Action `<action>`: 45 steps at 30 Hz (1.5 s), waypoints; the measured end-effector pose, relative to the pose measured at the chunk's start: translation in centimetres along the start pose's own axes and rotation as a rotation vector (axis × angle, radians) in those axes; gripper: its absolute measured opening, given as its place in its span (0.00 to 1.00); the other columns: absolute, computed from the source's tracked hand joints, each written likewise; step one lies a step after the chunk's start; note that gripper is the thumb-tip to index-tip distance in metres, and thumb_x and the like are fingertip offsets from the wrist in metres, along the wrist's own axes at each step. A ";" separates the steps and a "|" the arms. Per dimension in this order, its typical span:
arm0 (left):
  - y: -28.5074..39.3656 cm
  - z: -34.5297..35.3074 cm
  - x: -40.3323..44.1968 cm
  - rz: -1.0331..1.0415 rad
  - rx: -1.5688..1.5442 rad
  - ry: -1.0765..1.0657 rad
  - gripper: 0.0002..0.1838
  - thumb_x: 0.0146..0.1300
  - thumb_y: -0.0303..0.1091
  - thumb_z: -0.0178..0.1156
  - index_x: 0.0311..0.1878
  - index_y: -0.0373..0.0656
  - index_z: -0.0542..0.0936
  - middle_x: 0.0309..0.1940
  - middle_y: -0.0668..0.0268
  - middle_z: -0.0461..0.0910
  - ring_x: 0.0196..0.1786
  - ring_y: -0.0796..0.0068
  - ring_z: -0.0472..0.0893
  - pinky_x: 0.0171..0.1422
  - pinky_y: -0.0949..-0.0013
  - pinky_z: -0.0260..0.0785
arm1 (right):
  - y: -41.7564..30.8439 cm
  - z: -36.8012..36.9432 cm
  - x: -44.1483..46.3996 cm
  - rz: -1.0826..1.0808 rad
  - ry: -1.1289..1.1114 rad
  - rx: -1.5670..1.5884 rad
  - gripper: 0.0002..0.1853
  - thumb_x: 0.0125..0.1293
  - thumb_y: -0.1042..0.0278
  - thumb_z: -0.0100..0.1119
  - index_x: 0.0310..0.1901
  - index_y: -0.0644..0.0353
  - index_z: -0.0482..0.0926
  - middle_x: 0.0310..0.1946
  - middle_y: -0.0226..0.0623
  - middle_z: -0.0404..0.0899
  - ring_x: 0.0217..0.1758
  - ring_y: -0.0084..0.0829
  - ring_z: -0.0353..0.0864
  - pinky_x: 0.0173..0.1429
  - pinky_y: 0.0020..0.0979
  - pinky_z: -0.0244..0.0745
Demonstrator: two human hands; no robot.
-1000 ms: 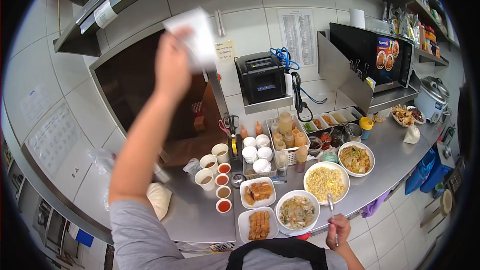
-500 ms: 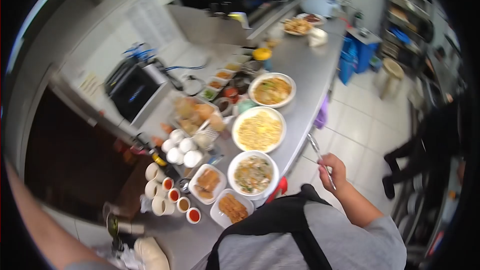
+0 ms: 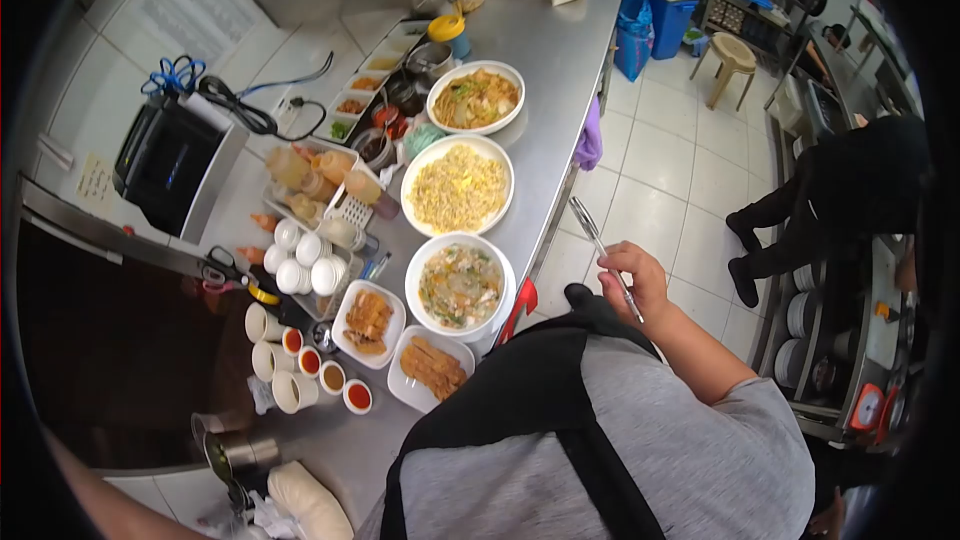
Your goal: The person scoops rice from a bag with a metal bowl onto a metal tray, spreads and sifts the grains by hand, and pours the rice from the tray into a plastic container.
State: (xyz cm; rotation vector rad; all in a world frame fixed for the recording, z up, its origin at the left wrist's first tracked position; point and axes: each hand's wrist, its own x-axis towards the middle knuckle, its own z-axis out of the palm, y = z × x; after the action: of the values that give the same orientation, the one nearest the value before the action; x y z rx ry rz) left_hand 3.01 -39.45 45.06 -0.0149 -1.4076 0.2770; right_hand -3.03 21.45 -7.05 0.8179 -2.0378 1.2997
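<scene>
My right hand (image 3: 634, 283), fingers closed, holds a silver pen (image 3: 604, 253) over the floor, just right of the counter edge. My left hand is out of view; only part of that forearm shows at the lower left. Nearest to the right hand on the counter is a bowl of soup with vegetables (image 3: 459, 286). Behind it stand a bowl of fried rice (image 3: 457, 185) and a bowl of noodles (image 3: 476, 98). Two white trays of fried cutlet (image 3: 370, 323) sit beside the soup, near several small sauce cups (image 3: 311, 361).
A co-worker in black (image 3: 850, 180) stands at the right beside steel shelving. A stool (image 3: 732, 58) and a blue bin (image 3: 668, 18) are further back. A printer (image 3: 170, 165), sauce bottles (image 3: 310, 176) and paper cups (image 3: 270, 360) line the counter's left side.
The view has swung to the right, bringing the floor and co-worker in. My left hand, earlier raised with white paper, has left the view. My right hand still holds the pen.
</scene>
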 end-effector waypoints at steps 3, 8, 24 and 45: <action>13.0 -2.6 -9.8 0.160 -0.227 -0.136 0.25 0.71 0.43 0.54 0.66 0.39 0.71 0.63 0.55 0.74 0.61 0.65 0.74 0.61 0.64 0.68 | -0.8 1.6 1.6 -0.010 -0.133 0.108 0.14 0.56 0.80 0.65 0.43 0.59 0.76 0.34 0.41 0.80 0.30 0.39 0.79 0.35 0.32 0.75; 33.7 -9.4 -28.0 0.525 -0.918 -1.255 0.35 0.57 0.47 0.65 0.67 0.44 0.68 0.57 0.55 0.71 0.62 0.51 0.69 0.63 0.51 0.58 | -4.2 5.0 4.2 0.119 -0.645 0.653 0.06 0.66 0.73 0.61 0.43 0.60 0.77 0.36 0.37 0.80 0.36 0.29 0.81 0.40 0.29 0.75; 29.2 -1.2 -48.9 -0.004 -0.474 -1.538 0.11 0.69 0.27 0.47 0.42 0.34 0.79 0.33 0.47 0.79 0.44 0.46 0.79 0.49 0.52 0.70 | -1.8 1.7 -1.5 0.674 -0.464 0.408 0.28 0.68 0.61 0.62 0.65 0.54 0.62 0.29 0.32 0.73 0.31 0.28 0.74 0.40 0.31 0.70; 41.3 0.2 -35.5 -0.130 -0.680 -1.598 0.11 0.62 0.26 0.60 0.47 0.37 0.80 0.34 0.61 0.77 0.31 0.67 0.74 0.37 0.65 0.67 | 8.0 -8.7 -4.9 0.481 -0.902 -0.200 0.18 0.65 0.56 0.59 0.53 0.56 0.75 0.46 0.43 0.80 0.48 0.48 0.81 0.51 0.46 0.75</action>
State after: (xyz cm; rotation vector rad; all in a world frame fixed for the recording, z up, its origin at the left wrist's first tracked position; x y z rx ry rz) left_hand -9.53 -6.60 3.45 -0.3181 -3.0147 -0.4569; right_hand -4.65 33.13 -12.11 0.9565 -3.1744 0.9969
